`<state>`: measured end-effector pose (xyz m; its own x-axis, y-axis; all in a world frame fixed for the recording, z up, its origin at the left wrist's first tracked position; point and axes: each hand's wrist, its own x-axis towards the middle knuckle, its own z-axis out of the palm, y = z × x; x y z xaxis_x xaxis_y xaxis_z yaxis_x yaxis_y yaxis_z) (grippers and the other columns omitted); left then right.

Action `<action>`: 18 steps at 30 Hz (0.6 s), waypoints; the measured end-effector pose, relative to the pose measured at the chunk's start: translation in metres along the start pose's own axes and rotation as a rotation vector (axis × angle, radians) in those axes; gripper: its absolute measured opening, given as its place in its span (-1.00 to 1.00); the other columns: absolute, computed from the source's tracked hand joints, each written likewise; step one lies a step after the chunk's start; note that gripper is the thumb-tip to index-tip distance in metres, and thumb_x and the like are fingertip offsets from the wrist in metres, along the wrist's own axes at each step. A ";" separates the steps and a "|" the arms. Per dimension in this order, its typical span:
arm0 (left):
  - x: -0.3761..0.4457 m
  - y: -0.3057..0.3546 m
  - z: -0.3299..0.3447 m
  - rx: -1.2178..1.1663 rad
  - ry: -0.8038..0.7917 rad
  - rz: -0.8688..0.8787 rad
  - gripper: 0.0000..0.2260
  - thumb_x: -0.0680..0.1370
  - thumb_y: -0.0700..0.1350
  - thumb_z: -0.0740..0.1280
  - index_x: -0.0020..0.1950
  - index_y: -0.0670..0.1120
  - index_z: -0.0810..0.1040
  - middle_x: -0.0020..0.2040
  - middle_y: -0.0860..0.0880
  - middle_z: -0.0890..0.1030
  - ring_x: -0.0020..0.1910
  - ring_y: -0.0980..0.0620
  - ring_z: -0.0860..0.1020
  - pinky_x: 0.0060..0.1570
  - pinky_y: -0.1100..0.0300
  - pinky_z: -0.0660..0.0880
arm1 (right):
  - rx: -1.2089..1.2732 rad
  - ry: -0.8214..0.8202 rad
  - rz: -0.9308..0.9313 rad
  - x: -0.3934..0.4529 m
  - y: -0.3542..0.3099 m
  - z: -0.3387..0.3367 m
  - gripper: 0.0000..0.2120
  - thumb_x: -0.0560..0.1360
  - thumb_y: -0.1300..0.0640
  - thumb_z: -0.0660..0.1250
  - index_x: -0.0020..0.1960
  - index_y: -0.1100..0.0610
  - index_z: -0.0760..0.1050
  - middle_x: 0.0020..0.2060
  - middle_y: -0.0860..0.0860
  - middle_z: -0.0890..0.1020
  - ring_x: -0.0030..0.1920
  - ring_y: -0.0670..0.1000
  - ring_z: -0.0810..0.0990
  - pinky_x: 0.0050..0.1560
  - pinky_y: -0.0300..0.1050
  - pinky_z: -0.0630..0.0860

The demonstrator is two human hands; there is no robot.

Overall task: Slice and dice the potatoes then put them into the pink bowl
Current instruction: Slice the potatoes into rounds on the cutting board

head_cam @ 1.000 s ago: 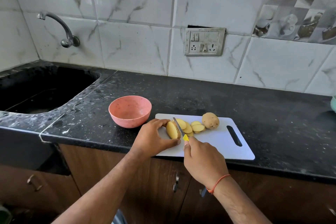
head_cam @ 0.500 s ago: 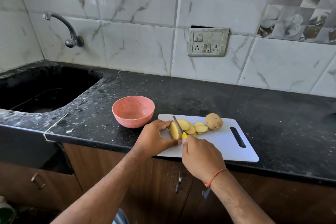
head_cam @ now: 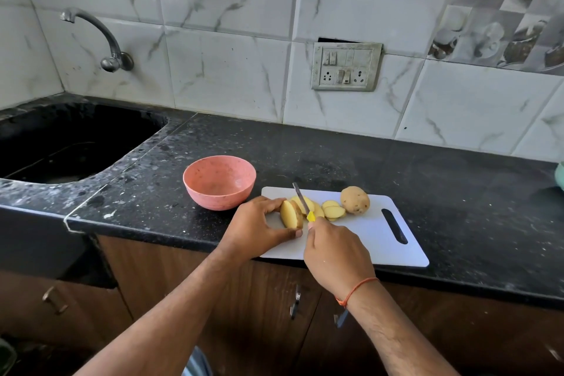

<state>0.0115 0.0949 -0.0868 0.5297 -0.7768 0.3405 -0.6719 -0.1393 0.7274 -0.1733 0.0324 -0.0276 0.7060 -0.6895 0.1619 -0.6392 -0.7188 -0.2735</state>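
On the white cutting board [head_cam: 370, 232] my left hand [head_cam: 256, 226] grips a cut potato piece [head_cam: 290, 214], its yellow face turned to the right. My right hand [head_cam: 334, 253] holds a knife [head_cam: 302, 200] with a yellow handle; the blade stands just right of that piece, its tip pointing away from me. Several potato slices [head_cam: 331, 210] lie behind the blade. A whole potato [head_cam: 355, 200] rests near the board's far edge. The pink bowl [head_cam: 219, 181] stands on the counter left of the board, with nothing in it.
The black stone counter [head_cam: 427, 180] runs to a tiled wall with a switch plate [head_cam: 346, 65]. A dark sink [head_cam: 61, 140] with a tap [head_cam: 103, 36] lies at the left. A pale green object [head_cam: 560, 175] shows at the right edge. Cabinet doors are below.
The knife has lifted out of the potato and now stands higher, just right of the held piece. Another slice leans against the pile. My left hand keeps its grip.
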 end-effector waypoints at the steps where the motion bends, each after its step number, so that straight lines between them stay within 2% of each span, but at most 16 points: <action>1: 0.000 0.000 0.000 -0.005 -0.005 0.002 -0.42 0.32 0.27 0.65 0.30 0.17 0.70 0.12 0.24 0.64 0.12 0.30 0.59 0.10 0.43 0.44 | -0.007 0.002 -0.003 0.000 0.002 0.000 -0.76 0.73 -0.06 0.05 -0.05 -0.01 0.34 -0.32 -0.09 0.43 -0.21 0.04 0.53 -0.30 -0.07 0.34; 6: 0.000 0.001 -0.002 -0.008 -0.023 0.010 -0.43 0.32 0.30 0.62 0.30 0.19 0.69 0.13 0.24 0.65 0.14 0.30 0.59 0.19 0.28 0.53 | -0.009 -0.011 -0.030 -0.004 0.001 0.000 -0.78 0.74 -0.06 0.05 -0.04 -0.02 0.32 -0.32 -0.11 0.41 -0.28 -0.05 0.45 -0.38 -0.19 0.21; 10: 0.000 0.002 -0.002 -0.018 -0.022 0.020 -0.45 0.32 0.30 0.62 0.28 0.23 0.69 0.12 0.24 0.66 0.13 0.30 0.60 0.20 0.22 0.56 | -0.006 -0.024 -0.036 -0.002 0.000 0.005 -0.82 0.73 -0.06 0.08 0.00 -0.04 0.35 -0.32 -0.12 0.43 -0.24 -0.05 0.51 -0.34 -0.19 0.30; 15: 0.001 0.001 -0.002 -0.010 -0.020 0.016 -0.40 0.32 0.34 0.61 0.31 0.21 0.68 0.12 0.25 0.65 0.13 0.32 0.59 0.20 0.25 0.55 | -0.028 -0.021 -0.039 -0.002 -0.001 0.007 -0.80 0.73 -0.06 0.08 0.05 -0.02 0.41 -0.29 -0.12 0.45 -0.21 -0.04 0.55 -0.31 -0.18 0.36; 18: 0.000 0.002 -0.002 -0.010 -0.022 0.028 -0.46 0.33 0.32 0.61 0.27 0.22 0.69 0.10 0.24 0.65 0.12 0.30 0.59 0.18 0.24 0.55 | -0.027 -0.018 -0.026 -0.001 -0.004 0.008 -0.79 0.73 -0.06 0.09 0.10 0.00 0.45 -0.26 -0.10 0.49 -0.18 -0.04 0.57 -0.29 -0.17 0.39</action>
<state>0.0111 0.0959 -0.0836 0.4993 -0.7934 0.3482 -0.6810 -0.1108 0.7239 -0.1695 0.0365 -0.0343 0.7278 -0.6689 0.1515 -0.6283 -0.7388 -0.2436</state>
